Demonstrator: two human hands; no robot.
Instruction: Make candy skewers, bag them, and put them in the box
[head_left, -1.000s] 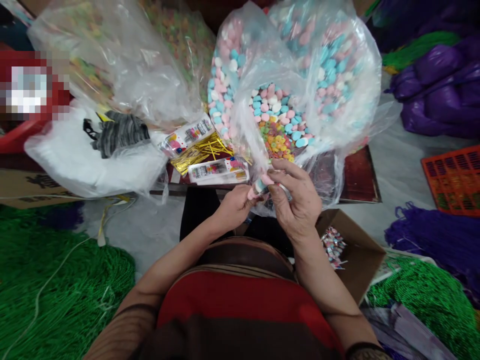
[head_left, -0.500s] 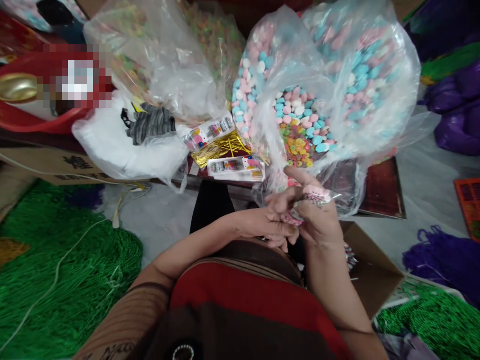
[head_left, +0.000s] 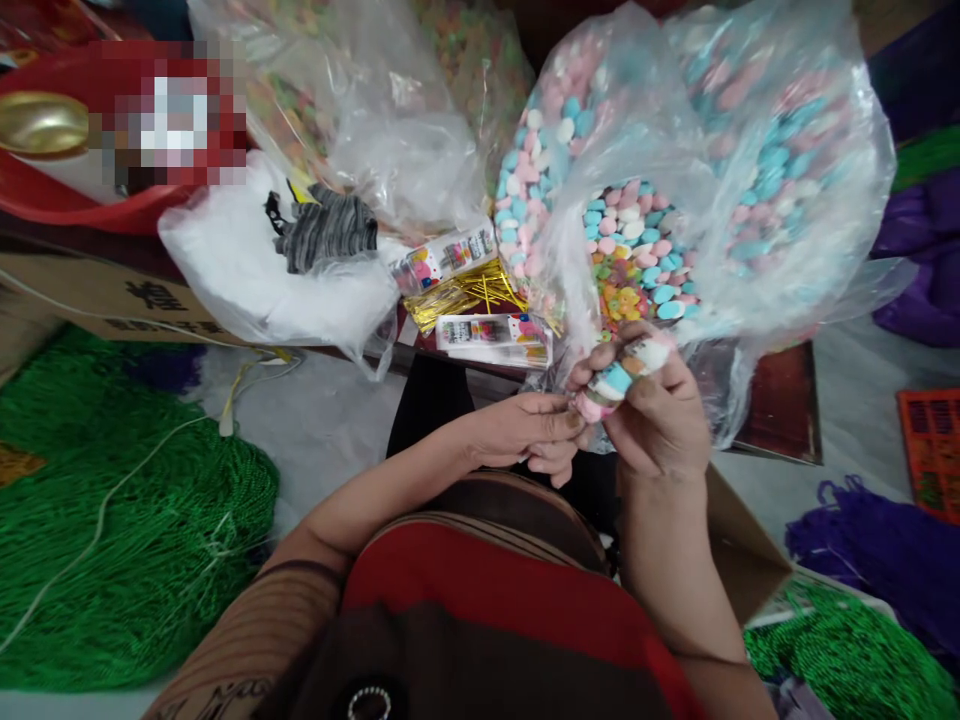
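Note:
A small clear packet of pink, white and blue candies (head_left: 613, 381) is held in front of my body. My right hand (head_left: 667, 415) is wrapped round it from the right, thumb on its near side. At the packet's lower left end, my left hand (head_left: 532, 430) pinches with thumb and fingers; what exactly lies between those fingertips is partly hidden. Just beyond the hands, an open plastic bag (head_left: 559, 290) shows loose pastel candies (head_left: 634, 225) and gummy rings (head_left: 619, 285). Gold twist ties (head_left: 487, 285) and a stack of printed small bags (head_left: 495, 338) lie to the left.
A white plastic bag (head_left: 225, 285) with a grey striped sleeve (head_left: 330, 233) on it sits left. Behind it stands a red basin (head_left: 37, 190). Large candy bags (head_left: 795, 170) fill the back. Green strands (head_left: 135, 540) lie at lower left, and a cardboard box (head_left: 742, 545) stands at right.
My right hand has turned, bringing the candy packet upright into view between both hands. My left hand has shifted slightly and stays at the packet's end. The view has moved a little.

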